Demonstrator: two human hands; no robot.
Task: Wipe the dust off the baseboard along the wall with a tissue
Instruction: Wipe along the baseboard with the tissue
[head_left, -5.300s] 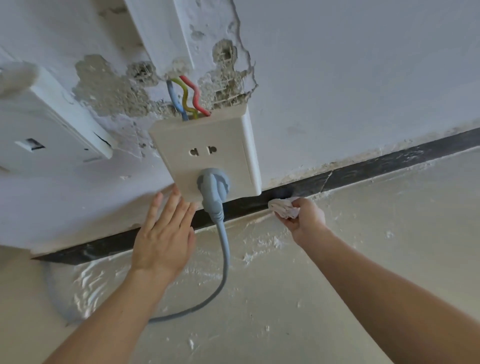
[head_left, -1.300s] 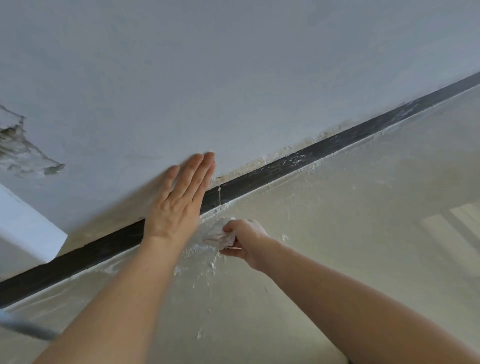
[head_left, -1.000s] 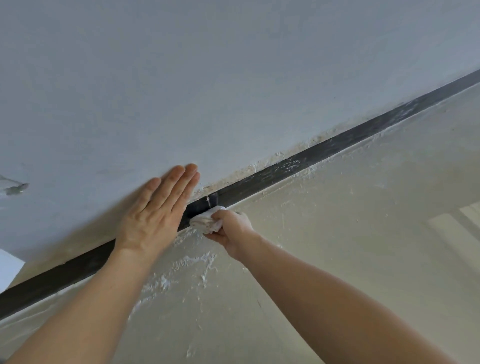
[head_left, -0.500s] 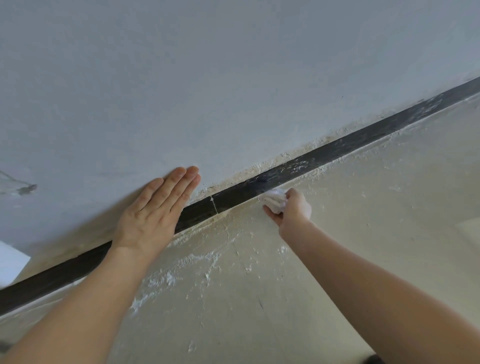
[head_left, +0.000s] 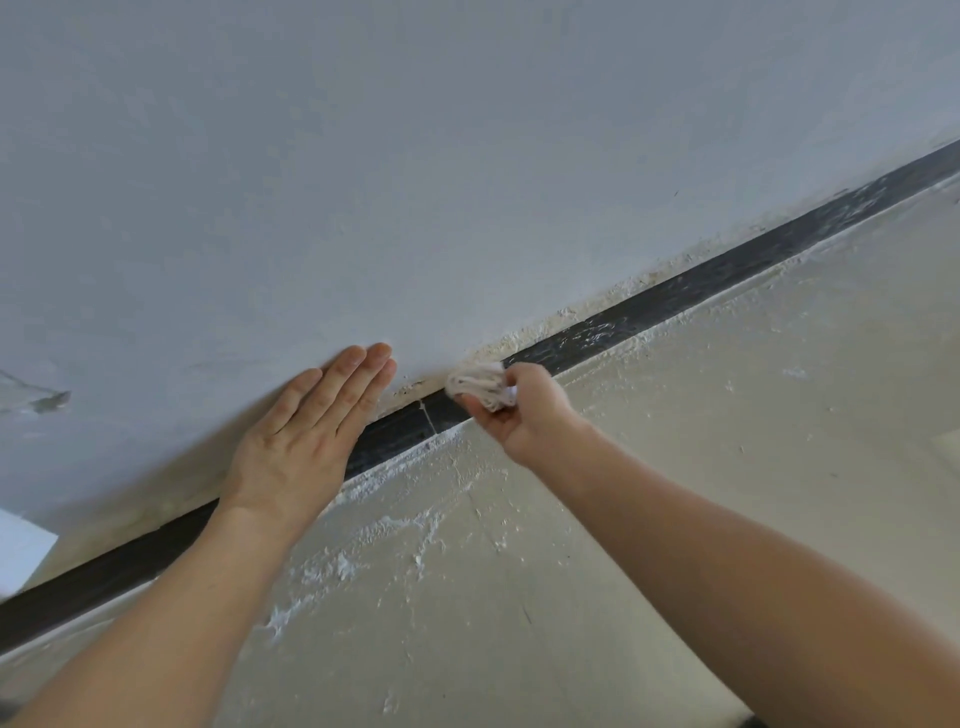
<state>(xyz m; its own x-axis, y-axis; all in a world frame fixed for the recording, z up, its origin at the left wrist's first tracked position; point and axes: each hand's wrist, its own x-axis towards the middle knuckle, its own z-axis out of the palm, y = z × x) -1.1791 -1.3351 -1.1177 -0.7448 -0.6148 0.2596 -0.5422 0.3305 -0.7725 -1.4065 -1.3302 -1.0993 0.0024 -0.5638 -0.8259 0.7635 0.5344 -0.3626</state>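
A black baseboard (head_left: 691, 291) runs diagonally from lower left to upper right where the white wall (head_left: 467, 156) meets the pale floor (head_left: 727, 441). My right hand (head_left: 524, 410) grips a crumpled white tissue (head_left: 480, 383) and holds it against the top edge of the baseboard, near a thin joint line in the board. My left hand (head_left: 306, 441) lies flat with straight fingers on the wall just left of the tissue, its palm covering a stretch of the baseboard.
White plaster crumbs and dust lie scattered on the floor below the baseboard (head_left: 384, 540). Flaky cream residue lines the wall just above the board (head_left: 571, 317). A chipped wall patch (head_left: 36, 397) sits at the far left, and a white object's corner (head_left: 21, 551) below it.
My right hand slid the tissue back left along the baseboard, from right of the joint line toward it. My left hand stayed flat on the wall.
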